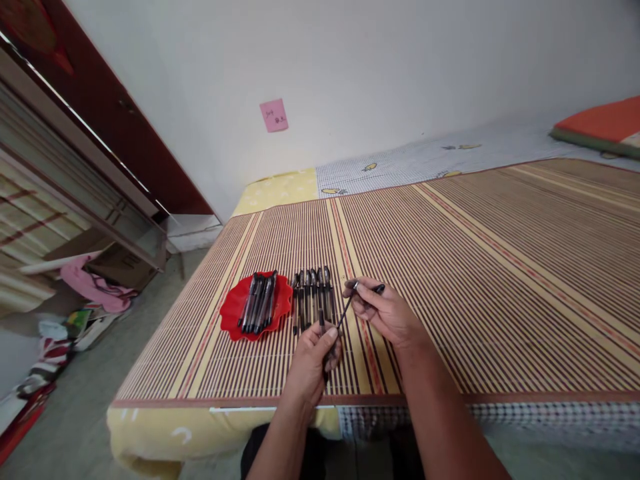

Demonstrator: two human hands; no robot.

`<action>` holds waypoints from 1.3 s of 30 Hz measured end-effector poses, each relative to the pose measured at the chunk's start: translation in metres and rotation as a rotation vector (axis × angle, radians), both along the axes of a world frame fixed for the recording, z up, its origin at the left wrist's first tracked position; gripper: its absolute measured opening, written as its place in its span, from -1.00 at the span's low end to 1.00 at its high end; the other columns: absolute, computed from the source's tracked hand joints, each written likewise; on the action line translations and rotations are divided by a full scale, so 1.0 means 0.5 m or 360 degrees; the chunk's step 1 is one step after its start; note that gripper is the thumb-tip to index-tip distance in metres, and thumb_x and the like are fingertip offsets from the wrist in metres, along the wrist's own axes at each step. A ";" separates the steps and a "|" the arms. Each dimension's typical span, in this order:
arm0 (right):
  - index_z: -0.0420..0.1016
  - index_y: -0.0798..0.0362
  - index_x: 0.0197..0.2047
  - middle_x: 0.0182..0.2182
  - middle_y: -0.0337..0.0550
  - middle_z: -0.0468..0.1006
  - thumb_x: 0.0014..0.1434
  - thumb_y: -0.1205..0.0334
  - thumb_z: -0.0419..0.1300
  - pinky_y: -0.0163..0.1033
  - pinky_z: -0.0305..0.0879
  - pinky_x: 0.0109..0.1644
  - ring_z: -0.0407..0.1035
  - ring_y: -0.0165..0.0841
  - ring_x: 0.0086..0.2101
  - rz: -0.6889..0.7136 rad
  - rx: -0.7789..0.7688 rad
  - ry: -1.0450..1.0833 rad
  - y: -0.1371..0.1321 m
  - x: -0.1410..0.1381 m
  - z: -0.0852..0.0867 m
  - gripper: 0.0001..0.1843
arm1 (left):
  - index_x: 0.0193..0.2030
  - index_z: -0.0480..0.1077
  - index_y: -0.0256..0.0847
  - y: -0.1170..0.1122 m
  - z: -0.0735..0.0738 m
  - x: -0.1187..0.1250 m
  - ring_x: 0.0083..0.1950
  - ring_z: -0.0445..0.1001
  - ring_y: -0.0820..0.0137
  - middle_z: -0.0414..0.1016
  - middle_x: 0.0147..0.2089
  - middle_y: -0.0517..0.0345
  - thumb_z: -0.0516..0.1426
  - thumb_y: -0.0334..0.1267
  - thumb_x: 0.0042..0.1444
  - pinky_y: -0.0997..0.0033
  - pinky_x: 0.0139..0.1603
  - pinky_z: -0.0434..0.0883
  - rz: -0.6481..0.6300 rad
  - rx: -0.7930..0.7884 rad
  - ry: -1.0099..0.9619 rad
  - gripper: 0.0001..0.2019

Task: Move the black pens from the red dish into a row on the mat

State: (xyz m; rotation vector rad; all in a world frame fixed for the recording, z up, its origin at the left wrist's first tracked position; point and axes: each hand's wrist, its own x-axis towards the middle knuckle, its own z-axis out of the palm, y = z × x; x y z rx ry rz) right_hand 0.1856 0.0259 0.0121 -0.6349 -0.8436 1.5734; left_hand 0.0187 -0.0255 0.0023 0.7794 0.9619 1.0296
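My left hand [313,357] is closed around a dark pen piece [321,319], whose tip sticks up above the fingers. My right hand [385,312] pinches a thin dark pen refill [345,311], which slants down to the left hand's fingertips. A short black pen part [379,289] also pokes out of the right hand; its exact kind is unclear. Just beyond the left hand, several black pens [314,293] lie side by side on the striped mat [425,267]. Left of that row, a red scalloped plate [229,313] carries several more pens [257,303].
The mat covers a bed with yellow and checked bedding [280,190]. An orange folded item [600,123] lies at the far right. A pink note [274,115] is stuck on the white wall. Boxes and cloth [95,280] clutter the floor at left.
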 end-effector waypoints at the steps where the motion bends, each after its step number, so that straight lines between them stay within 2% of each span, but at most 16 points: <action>1: 0.60 0.06 -0.21 -0.34 -0.13 0.59 0.07 0.12 0.38 -0.39 0.16 -0.55 0.30 -0.50 -0.53 0.0018 0.0008 -0.0016 0.001 -0.002 -0.003 -0.76 | -0.31 0.32 -0.22 -0.001 0.000 0.003 -0.61 0.12 0.65 0.29 -0.57 0.39 0.36 -0.03 -0.03 0.66 -0.62 0.03 0.0006 0.0028 0.0007 -0.62; 4: 0.57 0.05 -0.19 -0.34 -0.16 0.58 0.12 0.12 0.34 -0.38 0.25 -0.49 0.36 -0.49 -0.50 -0.0030 0.0025 -0.0131 0.006 -0.010 -0.012 -0.77 | -0.29 0.35 -0.22 -0.005 0.001 0.015 -0.59 0.12 0.62 0.29 -0.54 0.37 0.30 0.01 0.05 0.62 -0.59 0.06 0.0061 0.0132 0.0107 -0.65; 7: 0.53 0.06 -0.24 -0.41 -0.22 0.55 0.15 0.09 0.30 -0.39 0.22 -0.53 0.29 -0.52 -0.57 -0.0155 0.0037 -0.0285 0.009 -0.016 -0.020 -0.79 | -0.34 0.37 -0.22 -0.010 0.002 0.023 -0.53 0.18 0.55 0.33 -0.50 0.29 0.12 0.06 0.21 0.56 -0.50 0.16 0.0231 0.0231 0.0333 -0.65; 9: 0.49 0.06 -0.31 -0.55 -0.30 0.48 0.16 0.06 0.28 -0.39 0.16 -0.59 0.22 -0.53 -0.64 -0.0098 0.0048 -0.0463 0.008 -0.021 -0.022 -0.78 | -0.36 0.39 -0.21 -0.012 0.000 0.023 -0.42 0.30 0.45 0.41 -0.44 0.20 0.05 0.02 0.27 0.50 -0.36 0.27 0.0357 0.0269 0.0541 -0.65; 11: 0.43 0.04 -0.36 -0.66 -0.37 0.38 0.16 0.02 0.26 -0.39 0.08 -0.63 0.17 -0.52 -0.69 0.0061 0.0039 -0.0661 0.005 -0.027 -0.024 -0.74 | -0.29 0.44 -0.20 -0.012 -0.004 0.021 -0.23 0.41 0.34 0.50 -0.29 0.11 0.07 -0.06 0.25 0.42 -0.19 0.34 0.0426 0.0293 0.0744 -0.73; 13: 0.38 0.01 -0.38 -0.73 -0.43 0.30 0.13 0.00 0.27 -0.38 0.01 -0.65 0.10 -0.52 -0.73 0.0170 0.0013 -0.0787 0.003 -0.036 -0.025 -0.72 | -0.21 0.45 -0.20 -0.011 -0.008 0.020 -0.12 0.43 0.27 0.53 -0.19 0.06 0.07 -0.11 0.25 0.37 -0.09 0.33 0.0374 0.0367 0.0878 -0.77; 17: 0.33 -0.01 -0.39 -0.76 -0.48 0.23 0.10 0.05 0.28 -0.38 -0.05 -0.62 0.05 -0.53 -0.73 0.0118 0.0048 -0.0926 0.002 -0.047 -0.025 -0.76 | -0.28 0.39 -0.19 -0.012 -0.011 0.024 -0.24 0.41 0.31 0.46 -0.30 0.11 -0.03 -0.16 0.31 0.37 -0.18 0.29 0.0167 0.0597 0.1048 -0.75; 20: 0.35 -0.01 -0.40 -0.75 -0.47 0.22 0.11 0.08 0.26 -0.37 -0.05 -0.60 0.05 -0.52 -0.71 0.0084 0.0101 -0.0987 0.000 -0.044 -0.020 -0.79 | -0.32 0.35 -0.16 -0.015 -0.008 0.032 -0.29 0.37 0.34 0.42 -0.34 0.15 -0.04 -0.21 0.32 0.40 -0.24 0.25 0.0150 0.0663 0.1184 -0.76; 23: 0.34 -0.01 -0.40 -0.74 -0.47 0.20 0.10 0.05 0.26 -0.36 -0.05 -0.60 0.03 -0.51 -0.70 0.0095 0.0049 -0.0951 -0.001 -0.034 -0.019 -0.76 | -0.29 0.39 -0.16 -0.017 -0.005 0.034 -0.24 0.39 0.32 0.44 -0.29 0.12 -0.04 -0.21 0.34 0.37 -0.19 0.26 0.0144 0.0762 0.1234 -0.76; 25: 0.33 -0.01 -0.40 -0.74 -0.47 0.18 0.11 0.00 0.26 -0.35 -0.05 -0.60 0.02 -0.50 -0.70 0.0049 0.0003 -0.0942 0.003 -0.024 -0.025 -0.73 | -0.14 0.42 -0.15 -0.014 -0.005 0.028 -0.14 0.42 0.29 0.46 -0.18 0.06 -0.05 -0.22 0.36 0.33 -0.08 0.30 0.0221 0.0868 0.1266 -0.77; 27: 0.34 -0.01 -0.39 -0.73 -0.47 0.17 0.11 -0.03 0.24 -0.34 -0.05 -0.60 0.02 -0.49 -0.69 -0.0041 -0.0003 -0.0974 0.013 -0.011 -0.038 -0.72 | -0.04 0.41 -0.16 -0.009 -0.008 0.018 -0.05 0.42 0.25 0.46 -0.11 0.01 -0.05 -0.25 0.36 0.27 0.02 0.32 0.0380 0.0993 0.1350 -0.77; 30: 0.35 0.00 -0.40 -0.72 -0.46 0.14 0.12 -0.01 0.21 -0.33 -0.04 -0.57 0.04 -0.47 -0.68 -0.0148 -0.0011 -0.1144 0.040 0.002 -0.056 -0.73 | -0.05 0.41 -0.19 0.003 -0.018 0.000 -0.01 0.42 0.23 0.46 -0.10 -0.04 -0.06 -0.34 0.33 0.20 0.08 0.34 0.0566 0.1164 0.1499 -0.76; 35: 0.39 0.05 -0.51 -0.61 -0.27 0.37 0.14 0.20 0.18 -0.31 0.11 -0.45 0.26 -0.40 -0.56 -0.0280 -0.0075 -0.1974 0.105 -0.009 -0.052 -0.78 | 0.02 0.42 -0.22 0.022 -0.042 -0.013 0.04 0.44 0.23 0.51 -0.05 -0.09 -0.08 -0.44 0.29 0.11 0.15 0.39 0.0595 0.1313 0.1629 -0.69; 37: 0.42 0.08 -0.54 -0.57 -0.19 0.44 0.11 0.30 0.20 -0.31 0.12 -0.40 0.32 -0.38 -0.50 -0.0283 -0.0094 -0.2132 0.131 -0.021 -0.045 -0.80 | 0.07 0.41 -0.23 0.029 -0.050 -0.013 0.12 0.43 0.22 0.51 0.03 -0.11 -0.08 -0.45 0.28 0.04 0.22 0.37 0.0508 0.1355 0.1687 -0.67; 39: 0.48 0.11 -0.51 -0.52 -0.11 0.51 0.09 0.35 0.23 -0.30 0.14 -0.36 0.37 -0.34 -0.44 -0.0295 -0.0113 -0.2228 0.152 -0.033 -0.043 -0.85 | 0.12 0.39 -0.23 0.034 -0.053 -0.011 0.25 0.36 0.18 0.49 0.14 -0.11 -0.07 -0.46 0.27 -0.07 0.31 0.29 0.0331 0.1398 0.1779 -0.64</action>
